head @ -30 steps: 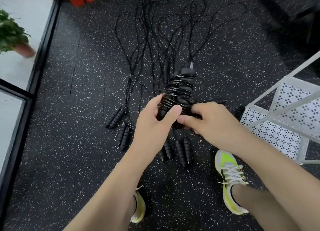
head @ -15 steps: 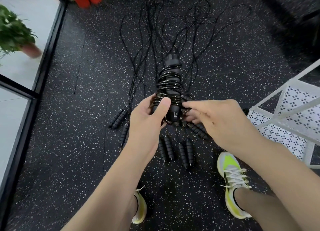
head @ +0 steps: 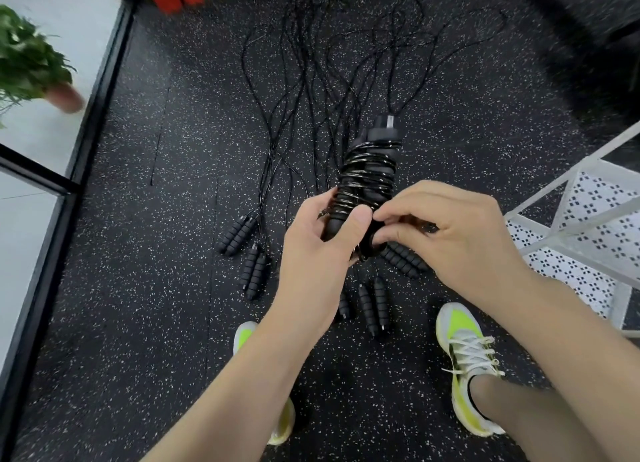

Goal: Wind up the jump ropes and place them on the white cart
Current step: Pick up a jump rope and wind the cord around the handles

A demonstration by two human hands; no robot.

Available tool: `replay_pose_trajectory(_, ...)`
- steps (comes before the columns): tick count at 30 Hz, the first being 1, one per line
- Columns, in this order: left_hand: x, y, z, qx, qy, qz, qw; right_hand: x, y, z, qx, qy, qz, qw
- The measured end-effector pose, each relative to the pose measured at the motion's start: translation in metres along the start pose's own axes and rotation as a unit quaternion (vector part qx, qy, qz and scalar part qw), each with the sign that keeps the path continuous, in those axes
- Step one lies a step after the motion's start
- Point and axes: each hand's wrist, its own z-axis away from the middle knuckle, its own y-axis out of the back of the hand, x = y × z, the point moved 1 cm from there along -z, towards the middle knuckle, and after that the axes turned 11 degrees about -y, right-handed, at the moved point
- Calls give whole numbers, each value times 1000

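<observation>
At the centre of the frame the left hand is gripping the wound jump rope by its lower end, thumb pressing across it, while the right hand is pinching the cord there. Loose jump ropes are lying on the speckled floor behind, and the white cart is standing at the right edge.

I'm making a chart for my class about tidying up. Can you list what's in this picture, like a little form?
Place: speckled black floor
Left hand: grips the wound jump rope
Right hand: pinches the rope's end at the bottom of the bundle
Rope state: cord coiled round its handles, held above the floor
Still to wind: loose jump ropes lying on the floor, handles in pairs
White cart: on the right, no rope seen on it
Feet: yellow-green shoes
</observation>
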Motion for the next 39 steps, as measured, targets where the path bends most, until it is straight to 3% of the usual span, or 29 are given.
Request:
replay_pose_trajectory(4, 0, 2, 2, -38, -1, -4, 999, -1, 1, -3, 2, -12, -33, 999)
replay_pose_trajectory(8, 1, 7, 1, -56, -48, -91, 993, 2, -2, -2, -32, -31, -50, 998)
replay_pose_trajectory(15, 1, 3, 2, -25, -74, -181, 980, 7, -8, -1, -60, -112, -48, 991)
replay_pose_trajectory(21, 7, 2, 7, -52, -78, -285, 954, 0, -9, -1, -73, -136, 16, 988)
replay_pose_trajectory(24, 10, 2, 10, -67, -82, -317, 943, -2, -6, -1, -93, -152, 107, 978)
replay_pose_trajectory(32, 7, 12, 3, -65, -71, -353, 931, -12, -7, -1, -175, -116, 247, 946)
replay_pose_trajectory(39, -3, 17, 3, -151, -24, -353, 923, -7, 0, -1, -295, -186, 103, 932)
